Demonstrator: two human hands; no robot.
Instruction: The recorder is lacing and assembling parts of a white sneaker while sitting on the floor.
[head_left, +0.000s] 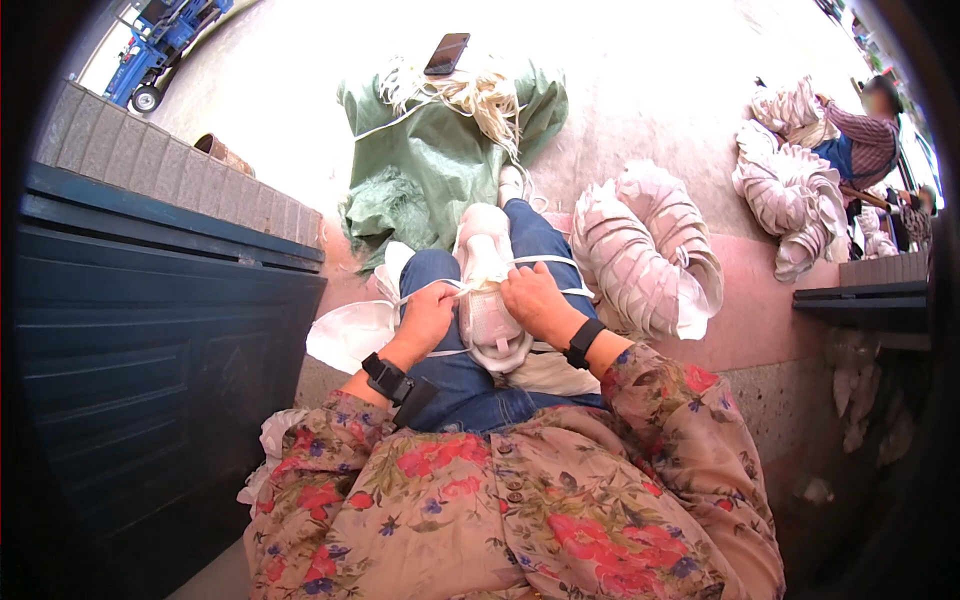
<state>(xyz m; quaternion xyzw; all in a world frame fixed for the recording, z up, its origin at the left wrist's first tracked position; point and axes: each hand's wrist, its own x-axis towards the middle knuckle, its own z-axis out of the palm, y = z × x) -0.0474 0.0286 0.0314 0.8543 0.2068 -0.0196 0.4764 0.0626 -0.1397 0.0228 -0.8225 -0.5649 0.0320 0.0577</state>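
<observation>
A white sneaker (490, 322) lies between my knees, its toe pointing away from me and its heel tab nearest. Over its tongue area, my left hand (428, 318) has its fingers closed on a white shoelace (465, 288). My right hand (541, 303) is closed too, pinching lace at the shoe's right side. Long lace ends trail across both jeans legs. Fingertips of both hands are partly hidden. Beside my left knee rests a white shoe part (350, 334); its exact kind is unclear.
A green sack (430, 150) ahead carries a bundle of cream laces (490, 105) and a phone (447, 54). Right of my knee stand curved stacks of white shoe uppers (625, 255). A dark blue door (150, 370) flanks my left; another person (865, 140) sits far right.
</observation>
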